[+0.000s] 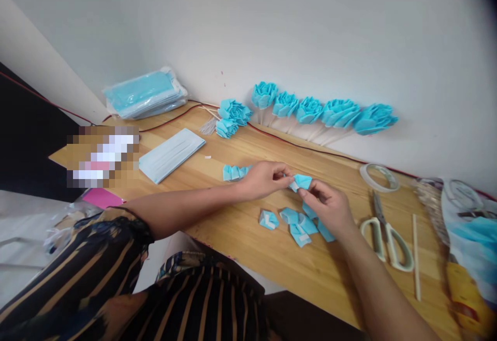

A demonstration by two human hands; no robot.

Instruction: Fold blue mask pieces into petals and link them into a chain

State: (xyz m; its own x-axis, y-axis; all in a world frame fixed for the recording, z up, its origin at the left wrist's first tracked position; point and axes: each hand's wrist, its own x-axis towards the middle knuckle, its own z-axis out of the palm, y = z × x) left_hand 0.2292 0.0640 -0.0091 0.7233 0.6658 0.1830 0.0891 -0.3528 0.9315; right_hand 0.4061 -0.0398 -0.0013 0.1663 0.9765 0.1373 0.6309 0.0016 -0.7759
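Between my two hands is a small folded blue petal (302, 181) with a white strip on its lower left part. My left hand (266, 179) pinches its left edge, and the fingers of my right hand (330, 204) are closed on its lower right side. Below them several more folded blue petals (301, 230) lie loosely on the table, some with white strips and some partly hidden by my right hand. A single folded petal (268, 220) sits a little to their left. Behind my left wrist is a row of blue petals (235, 172), partly covered.
Scissors (384, 235), a tape roll (379, 177) and a pale stick (416, 258) lie at right, beside a yellow tool (468, 294). Blue flowers (309, 109) lean along the wall; others (233, 116) lie near it. A flat mask (173, 154) and a mask pack (145, 92) are at left.
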